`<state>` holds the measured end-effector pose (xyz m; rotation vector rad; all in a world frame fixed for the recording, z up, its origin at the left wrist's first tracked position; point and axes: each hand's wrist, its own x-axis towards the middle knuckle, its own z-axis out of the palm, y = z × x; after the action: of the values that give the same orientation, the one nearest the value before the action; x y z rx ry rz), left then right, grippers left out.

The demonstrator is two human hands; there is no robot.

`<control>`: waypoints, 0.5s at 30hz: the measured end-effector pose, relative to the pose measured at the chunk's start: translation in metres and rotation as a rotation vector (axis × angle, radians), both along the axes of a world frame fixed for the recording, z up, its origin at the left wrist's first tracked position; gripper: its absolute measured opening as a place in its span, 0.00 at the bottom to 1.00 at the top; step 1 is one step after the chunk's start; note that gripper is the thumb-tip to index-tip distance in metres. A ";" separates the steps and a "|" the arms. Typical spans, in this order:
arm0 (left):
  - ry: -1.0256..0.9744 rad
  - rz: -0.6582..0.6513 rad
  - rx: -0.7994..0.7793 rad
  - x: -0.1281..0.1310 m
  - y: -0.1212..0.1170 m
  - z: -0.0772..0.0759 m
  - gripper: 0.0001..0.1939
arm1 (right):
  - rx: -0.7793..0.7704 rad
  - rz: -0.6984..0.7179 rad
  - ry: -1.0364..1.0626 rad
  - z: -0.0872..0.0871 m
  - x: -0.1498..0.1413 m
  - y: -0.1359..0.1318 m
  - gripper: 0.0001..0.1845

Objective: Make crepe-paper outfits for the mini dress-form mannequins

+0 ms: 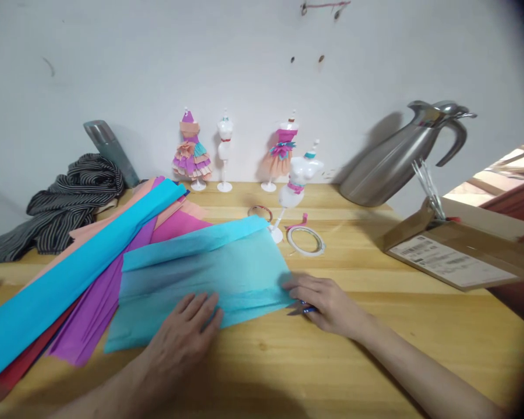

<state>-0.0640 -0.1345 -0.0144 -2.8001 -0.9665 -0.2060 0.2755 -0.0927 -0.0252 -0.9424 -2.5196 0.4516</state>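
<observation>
A turquoise sheet of crepe paper [227, 262] lies on the wooden table, its far edge folded over in a strip. My left hand [187, 329] rests on the sheet's near edge with fingers stretched out flat. At the sheet's right corner, my right hand [327, 302] is curled round small blue-handled scissors [304, 309], whose pointed blades face left. The fingertips of that hand touch the paper's corner. Just beyond the sheet stands a white mini dress form [293, 180] with a pink band at its waist.
More crepe paper in blue [91, 250] and purple [96, 308] lies at left, near a striped cloth [70, 198] and a bottle [109, 148]. Behind are several dress forms [192, 145]. A tape roll [306, 241], steel jug [393, 154] and cardboard box [458, 256] are rightward.
</observation>
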 end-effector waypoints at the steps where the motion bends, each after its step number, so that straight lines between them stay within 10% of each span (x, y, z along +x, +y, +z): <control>1: 0.001 -0.010 0.001 0.003 0.000 0.000 0.14 | -0.031 0.000 0.022 0.000 0.000 0.000 0.10; 15: -0.245 0.336 -0.673 0.004 0.057 0.032 0.10 | -0.491 -0.410 0.325 0.000 -0.013 0.018 0.11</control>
<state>-0.0602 -0.0772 0.0181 -3.1558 -1.8399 -0.2105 0.2629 -0.0751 -0.0248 -1.3936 -1.8886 1.0182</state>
